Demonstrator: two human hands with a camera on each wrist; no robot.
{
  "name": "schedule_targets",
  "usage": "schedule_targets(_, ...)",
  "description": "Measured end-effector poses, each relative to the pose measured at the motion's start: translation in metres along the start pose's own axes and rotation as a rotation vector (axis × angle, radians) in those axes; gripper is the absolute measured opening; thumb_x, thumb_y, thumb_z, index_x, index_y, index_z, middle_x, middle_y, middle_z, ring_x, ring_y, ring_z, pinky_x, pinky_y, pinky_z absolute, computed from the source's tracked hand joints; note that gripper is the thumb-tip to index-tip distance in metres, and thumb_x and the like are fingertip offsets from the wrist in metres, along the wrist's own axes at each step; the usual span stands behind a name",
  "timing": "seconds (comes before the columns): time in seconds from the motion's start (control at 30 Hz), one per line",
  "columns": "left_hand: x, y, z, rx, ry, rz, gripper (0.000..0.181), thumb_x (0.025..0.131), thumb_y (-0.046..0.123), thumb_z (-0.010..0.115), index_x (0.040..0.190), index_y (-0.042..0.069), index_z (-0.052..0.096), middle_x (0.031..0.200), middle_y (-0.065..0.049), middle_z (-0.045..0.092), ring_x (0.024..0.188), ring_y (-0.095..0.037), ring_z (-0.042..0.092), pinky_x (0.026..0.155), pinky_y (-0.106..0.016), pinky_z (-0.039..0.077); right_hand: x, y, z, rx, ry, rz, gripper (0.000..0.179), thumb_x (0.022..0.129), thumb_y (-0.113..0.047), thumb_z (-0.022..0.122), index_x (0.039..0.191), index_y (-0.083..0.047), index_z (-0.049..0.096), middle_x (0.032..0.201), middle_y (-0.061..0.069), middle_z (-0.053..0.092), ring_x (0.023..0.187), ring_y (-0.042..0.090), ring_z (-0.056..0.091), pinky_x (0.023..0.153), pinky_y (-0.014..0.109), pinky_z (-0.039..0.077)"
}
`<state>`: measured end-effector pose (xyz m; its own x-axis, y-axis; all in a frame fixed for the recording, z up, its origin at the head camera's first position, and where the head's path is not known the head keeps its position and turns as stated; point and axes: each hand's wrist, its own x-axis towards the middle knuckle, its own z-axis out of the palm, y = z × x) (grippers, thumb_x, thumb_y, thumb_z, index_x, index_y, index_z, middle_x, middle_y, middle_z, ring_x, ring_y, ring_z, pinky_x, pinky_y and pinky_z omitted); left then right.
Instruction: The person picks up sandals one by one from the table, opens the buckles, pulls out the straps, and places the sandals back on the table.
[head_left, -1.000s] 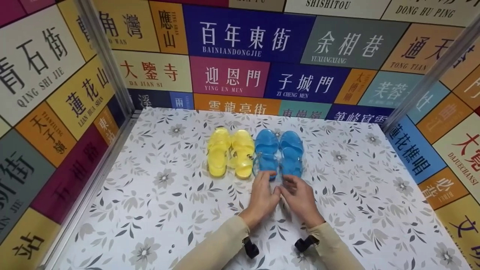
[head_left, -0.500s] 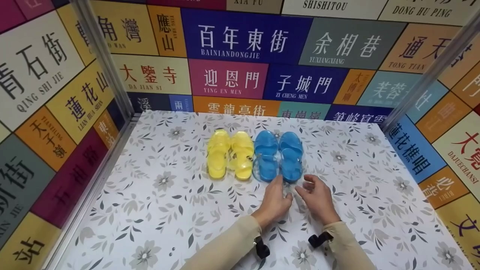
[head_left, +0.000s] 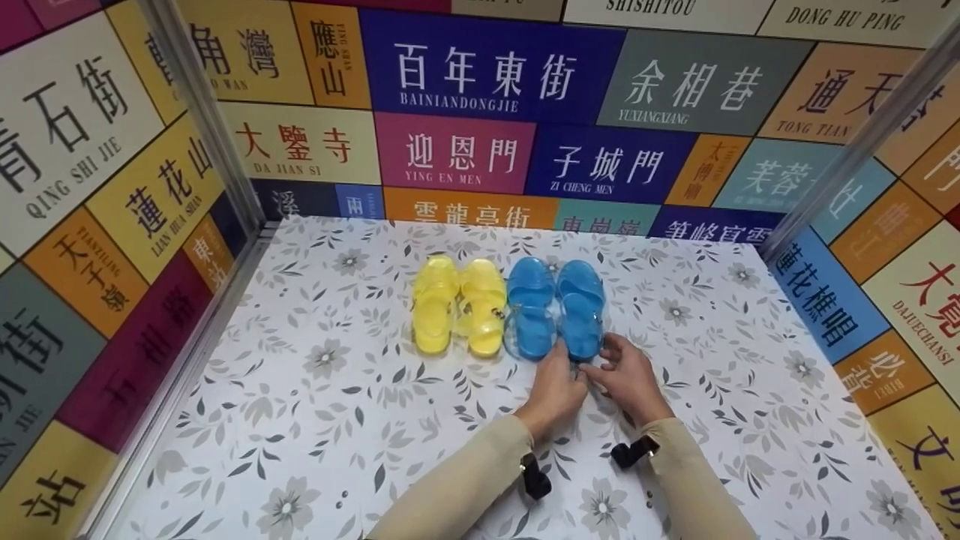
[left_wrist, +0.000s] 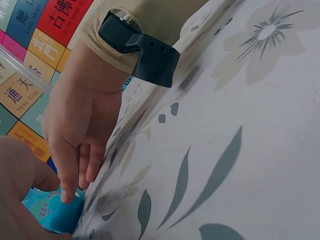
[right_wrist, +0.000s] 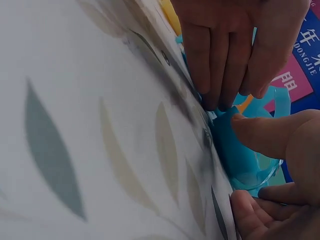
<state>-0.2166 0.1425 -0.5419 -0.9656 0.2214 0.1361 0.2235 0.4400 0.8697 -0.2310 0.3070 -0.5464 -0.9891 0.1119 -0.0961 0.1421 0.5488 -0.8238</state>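
Observation:
A pair of blue jelly sandals (head_left: 532,304) lies heel-first toward me, side by side, left of my right hand (head_left: 628,381). My left hand (head_left: 555,390) reaches to the heels, its fingers extended beside the inner edge of the right blue sandal (head_left: 580,311). In the right wrist view, the left fingers (right_wrist: 210,65) point down by the teal heel (right_wrist: 232,147), while my right thumb (right_wrist: 260,132) touches it. My right fingers lie along the sandal's outer side. To the left stands a pair of yellow sandals (head_left: 433,322), also with heels toward me.
The table (head_left: 300,427) has a white cover with grey leaves and flowers. Colourful sign-covered walls (head_left: 457,154) enclose its back and both sides, with metal posts (head_left: 217,127) at the corners. Black camera mounts (head_left: 634,451) sit on the wrists.
Both hands have moved right from the heels of the blue pair to the right blue sandal. The right hand has come closer to that heel. The yellow sandals stay in place.

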Motion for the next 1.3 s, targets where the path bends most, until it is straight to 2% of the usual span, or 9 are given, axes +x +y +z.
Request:
schedule_targets(0.27, 0.011, 0.0, 0.005, 0.018, 0.003, -0.05, 0.071, 0.096, 0.007, 0.066, 0.156, -0.014, 0.034, 0.155, -0.03, 0.048, 0.145, -0.036, 0.048, 0.119, -0.039, 0.041, 0.006, 0.003, -0.002, 0.01, -0.035, -0.036, 0.087, 0.088, -0.022, 0.084, 0.159, 0.001, 0.038, 0.14, 0.027, 0.06, 0.123, 0.038, 0.061, 0.098, 0.045, 0.054)
schedule_targets(0.57, 0.022, -0.003, 0.012, 0.033, 0.059, -0.068, 0.07, 0.089, -0.001, 0.063, 0.152, -0.017, 0.037, 0.146, -0.032, 0.055, 0.137, -0.038, 0.055, 0.114, -0.041, 0.048, 0.012, 0.003, -0.002, 0.04, -0.056, -0.04, 0.096, 0.09, -0.023, 0.083, 0.164, -0.001, 0.027, 0.148, 0.029, 0.054, 0.136, 0.041, 0.053, 0.113, 0.052, 0.044)
schedule_targets(0.73, 0.021, -0.003, 0.013, 0.036, 0.078, -0.096, 0.069, 0.091, 0.001, 0.064, 0.154, -0.011, 0.038, 0.143, -0.03, 0.059, 0.134, -0.038, 0.058, 0.112, -0.042, 0.049, 0.014, 0.002, -0.001, 0.015, -0.064, -0.052, 0.092, 0.092, -0.02, 0.081, 0.164, -0.001, 0.027, 0.143, 0.029, 0.058, 0.129, 0.04, 0.057, 0.107, 0.05, 0.048)
schedule_targets(0.83, 0.02, -0.005, 0.014, 0.032, 0.078, -0.101, 0.07, 0.093, 0.002, 0.064, 0.156, -0.011, 0.036, 0.146, -0.03, 0.056, 0.137, -0.038, 0.056, 0.114, -0.041, 0.047, 0.016, 0.004, -0.001, 0.003, -0.077, -0.063, 0.088, 0.094, -0.017, 0.079, 0.164, 0.0, 0.028, 0.139, 0.029, 0.061, 0.125, 0.038, 0.059, 0.102, 0.046, 0.05)
schedule_targets(0.9, 0.019, -0.005, 0.015, 0.037, 0.08, -0.088, 0.071, 0.093, 0.002, 0.064, 0.156, -0.013, 0.034, 0.149, -0.03, 0.054, 0.139, -0.037, 0.053, 0.116, -0.04, 0.045, 0.016, 0.006, -0.002, -0.013, -0.087, -0.076, 0.086, 0.096, -0.016, 0.077, 0.164, 0.0, 0.027, 0.135, 0.028, 0.062, 0.124, 0.038, 0.061, 0.098, 0.043, 0.052)
schedule_targets(1.03, 0.019, -0.005, 0.017, 0.064, 0.102, -0.05, 0.066, 0.095, 0.0, 0.062, 0.153, -0.015, 0.037, 0.149, -0.03, 0.053, 0.14, -0.036, 0.053, 0.117, -0.039, 0.044, 0.017, 0.008, -0.003, -0.035, -0.091, -0.114, 0.081, 0.098, -0.012, 0.074, 0.163, 0.004, 0.028, 0.131, 0.029, 0.064, 0.121, 0.038, 0.063, 0.097, 0.043, 0.053)
schedule_targets(1.3, 0.019, -0.007, 0.018, 0.109, 0.155, 0.011, 0.057, 0.094, -0.004, 0.059, 0.148, -0.017, 0.044, 0.139, -0.031, 0.061, 0.131, -0.04, 0.06, 0.112, -0.043, 0.048, 0.011, 0.005, -0.004, 0.009, -0.077, -0.09, 0.08, 0.098, -0.006, 0.072, 0.164, 0.0, 0.027, 0.134, 0.028, 0.063, 0.12, 0.035, 0.062, 0.102, 0.043, 0.05)
